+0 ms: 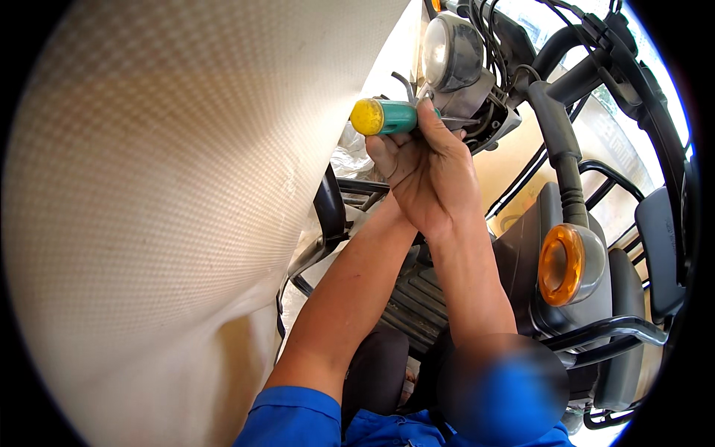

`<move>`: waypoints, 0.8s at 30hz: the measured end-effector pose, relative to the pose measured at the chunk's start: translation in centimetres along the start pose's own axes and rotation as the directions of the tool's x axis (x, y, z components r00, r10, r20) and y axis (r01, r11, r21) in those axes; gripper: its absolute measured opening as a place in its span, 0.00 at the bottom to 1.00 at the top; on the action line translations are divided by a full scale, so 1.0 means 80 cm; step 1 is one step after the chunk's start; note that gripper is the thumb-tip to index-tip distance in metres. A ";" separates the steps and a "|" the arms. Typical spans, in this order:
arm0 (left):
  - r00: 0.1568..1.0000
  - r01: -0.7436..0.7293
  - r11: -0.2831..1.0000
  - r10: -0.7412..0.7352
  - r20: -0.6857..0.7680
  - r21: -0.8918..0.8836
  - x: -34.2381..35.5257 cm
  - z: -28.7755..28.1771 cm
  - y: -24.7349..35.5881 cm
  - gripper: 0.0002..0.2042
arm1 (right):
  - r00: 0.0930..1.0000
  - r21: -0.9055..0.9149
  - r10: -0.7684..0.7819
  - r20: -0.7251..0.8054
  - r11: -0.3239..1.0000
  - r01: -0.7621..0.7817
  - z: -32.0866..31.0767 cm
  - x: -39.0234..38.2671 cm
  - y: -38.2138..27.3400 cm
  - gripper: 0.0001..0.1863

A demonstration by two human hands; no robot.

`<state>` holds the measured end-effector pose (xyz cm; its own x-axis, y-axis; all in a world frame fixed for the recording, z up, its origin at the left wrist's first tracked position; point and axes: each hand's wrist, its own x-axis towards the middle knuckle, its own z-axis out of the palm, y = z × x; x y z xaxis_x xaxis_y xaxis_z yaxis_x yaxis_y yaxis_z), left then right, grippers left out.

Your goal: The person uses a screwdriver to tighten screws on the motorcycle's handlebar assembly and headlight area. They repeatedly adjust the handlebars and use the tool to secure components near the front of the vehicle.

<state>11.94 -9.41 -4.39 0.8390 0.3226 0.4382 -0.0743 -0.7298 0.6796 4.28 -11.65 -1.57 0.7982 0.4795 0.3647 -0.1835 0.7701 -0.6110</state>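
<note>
My right hand (439, 175) is wrapped round a screwdriver with a yellow-ended, green handle (391, 118); its palm side faces me and the thumb lies along the handle. The thin metal shaft (462, 120) points right, to the opened area of wires and bracket under a round headlight (452, 54). Behind the right wrist passes my left forearm (346, 298). The left hand is mostly hidden by the right, close to the headlight's underside, so its grip does not show.
A large pale textured sheet (164, 186) fills the left side. At right are a vehicle's black handlebar tube (562, 141), an orange turn signal (562, 264), a dark seat (525, 253) and black rails (611, 328). A ribbed footboard (421, 298) lies below my arms.
</note>
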 end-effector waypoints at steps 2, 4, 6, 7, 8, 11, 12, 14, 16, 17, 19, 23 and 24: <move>1.000 -0.002 1.000 0.002 0.005 -0.010 0.001 -0.002 -0.001 0.33 | 1.000 0.005 0.003 -0.003 1.000 -0.003 -0.001 0.003 -0.001 0.13; 1.000 -0.001 1.000 0.001 0.006 -0.015 0.002 -0.004 -0.001 0.33 | 0.999 -0.004 -0.005 -0.032 1.000 0.004 0.002 0.005 -0.003 0.13; 1.000 -0.001 1.000 0.001 0.006 -0.018 0.003 -0.007 -0.001 0.33 | 1.000 -0.007 -0.017 -0.012 1.000 0.017 0.003 0.008 -0.003 0.13; 1.000 0.000 1.000 0.000 0.002 -0.020 0.003 -0.010 -0.001 0.33 | 1.000 -0.009 -0.023 -0.001 1.000 0.023 0.003 0.009 -0.003 0.13; 1.000 0.000 1.000 0.000 -0.001 -0.020 0.003 -0.013 0.000 0.33 | 1.000 -0.001 -0.019 0.001 1.000 0.019 0.005 0.011 -0.003 0.13; 0.999 0.000 0.999 0.002 0.043 -0.033 -0.004 0.009 -0.006 0.33 | 0.998 0.009 -0.025 -0.050 1.000 0.025 -0.017 0.007 0.003 0.12; 0.999 -0.001 0.999 0.002 0.033 -0.034 -0.001 0.001 -0.005 0.33 | 0.999 0.000 -0.030 -0.043 1.000 0.030 -0.010 0.009 0.003 0.12; 1.000 -0.003 0.999 0.003 0.015 -0.037 0.003 -0.010 -0.003 0.33 | 0.999 -0.008 -0.036 -0.037 0.999 0.035 0.001 0.012 0.003 0.12; 1.000 -0.004 0.999 0.005 0.016 -0.044 0.002 -0.010 -0.002 0.33 | 0.998 -0.005 -0.038 -0.053 0.999 0.038 0.003 0.013 0.004 0.12; 1.000 0.000 0.999 0.001 0.020 -0.047 0.002 -0.011 -0.003 0.33 | 0.998 -0.006 -0.041 -0.053 0.999 0.040 0.003 0.013 0.005 0.12; 1.000 -0.003 0.999 0.004 0.022 -0.052 0.000 -0.009 -0.003 0.33 | 0.997 -0.010 -0.047 -0.060 0.999 0.046 0.002 0.014 0.006 0.12; 1.000 0.002 0.998 0.000 0.026 -0.061 -0.001 -0.009 -0.005 0.33 | 0.996 -0.035 -0.058 -0.068 0.998 0.056 0.003 0.013 0.007 0.12; 1.000 -0.004 0.998 0.005 0.024 -0.062 -0.001 -0.008 -0.004 0.33 | 0.996 -0.037 -0.064 -0.067 0.997 0.062 0.003 0.013 0.008 0.12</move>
<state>11.55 -8.80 -4.25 0.8511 0.3044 0.4277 -0.1108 -0.6922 0.7131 4.84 -10.58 -1.39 0.8448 0.4001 0.3552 -0.1128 0.7822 -0.6128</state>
